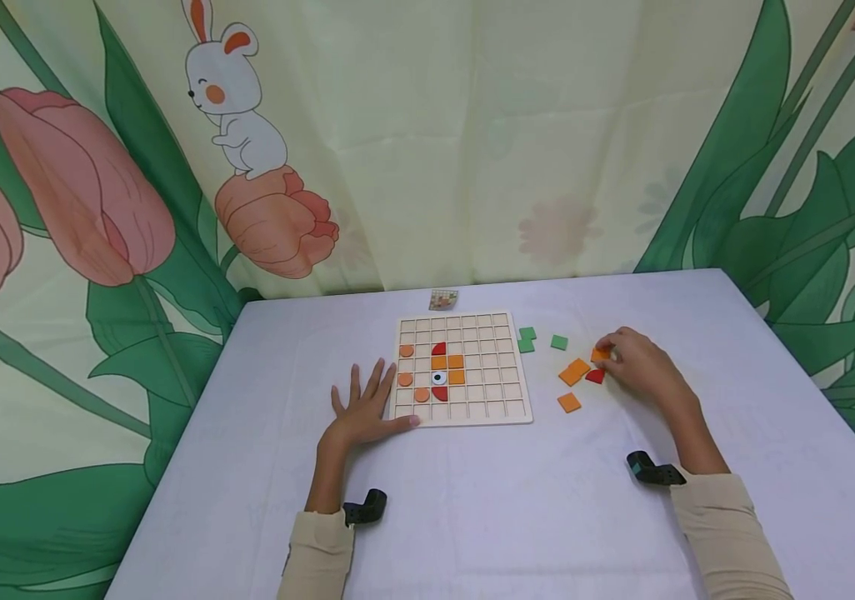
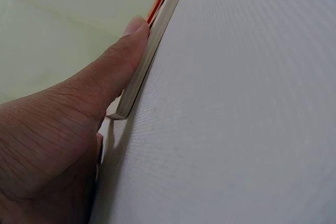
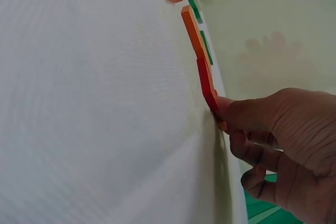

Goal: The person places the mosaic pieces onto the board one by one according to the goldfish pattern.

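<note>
The gridded board (image 1: pixel 488 379) is cream, loose tiles (image 1: pixel 569 402) orange, red and green.

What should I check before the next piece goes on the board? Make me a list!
Left hand on the board: ok, thumb on the near edge, by the left corner.
Right hand has a piece: ok, it pinches an orange square.
Free spaces: ok, the board's right side is bare.
Table path clear: not ok, loose orange squares and green squares lie between.
Small card readable: cannot tell, too small.
</note>
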Demonstrator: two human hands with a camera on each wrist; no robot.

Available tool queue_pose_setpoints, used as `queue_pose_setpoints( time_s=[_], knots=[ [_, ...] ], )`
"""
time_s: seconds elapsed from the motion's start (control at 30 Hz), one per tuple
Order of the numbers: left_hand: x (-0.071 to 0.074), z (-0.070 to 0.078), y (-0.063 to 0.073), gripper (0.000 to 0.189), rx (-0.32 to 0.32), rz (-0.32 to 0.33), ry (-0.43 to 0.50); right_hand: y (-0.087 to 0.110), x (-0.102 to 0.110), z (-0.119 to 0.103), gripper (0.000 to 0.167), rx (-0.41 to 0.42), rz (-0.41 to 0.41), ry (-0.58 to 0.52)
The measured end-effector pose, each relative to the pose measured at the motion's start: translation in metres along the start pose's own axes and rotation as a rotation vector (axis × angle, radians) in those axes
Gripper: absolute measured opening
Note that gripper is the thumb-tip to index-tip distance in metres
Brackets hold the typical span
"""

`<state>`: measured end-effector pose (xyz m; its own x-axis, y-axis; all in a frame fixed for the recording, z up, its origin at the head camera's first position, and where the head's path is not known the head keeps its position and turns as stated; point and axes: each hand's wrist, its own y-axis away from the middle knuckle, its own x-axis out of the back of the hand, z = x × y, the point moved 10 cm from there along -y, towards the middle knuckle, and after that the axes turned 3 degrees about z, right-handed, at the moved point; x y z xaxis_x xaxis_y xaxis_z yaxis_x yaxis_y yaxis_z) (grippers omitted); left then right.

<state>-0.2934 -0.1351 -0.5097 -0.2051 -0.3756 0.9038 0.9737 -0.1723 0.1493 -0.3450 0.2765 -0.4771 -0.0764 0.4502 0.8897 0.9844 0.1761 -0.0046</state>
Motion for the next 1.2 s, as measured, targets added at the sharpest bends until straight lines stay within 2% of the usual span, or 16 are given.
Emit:
queue_pose_setpoints(
  time_s=[0.47,0.93,1.2],
  knots=[
    [-0.003,-0.002,-0.001,0.109,-0.003,-0.008,0.007,-0.002,-0.004,0.007,0.027,-0.020,-0.039,-0.003],
    [-0.012,-0.011,-0.006,0.109,0.010,-0.016,-0.011,0.000,-0.006,0.008,0.025,-0.002,-0.022,0.011],
    [-0.008,-0.008,-0.004,0.110,0.009,-0.015,-0.004,-0.001,-0.005,0.007,0.027,0.004,-0.023,0.008]
  ],
)
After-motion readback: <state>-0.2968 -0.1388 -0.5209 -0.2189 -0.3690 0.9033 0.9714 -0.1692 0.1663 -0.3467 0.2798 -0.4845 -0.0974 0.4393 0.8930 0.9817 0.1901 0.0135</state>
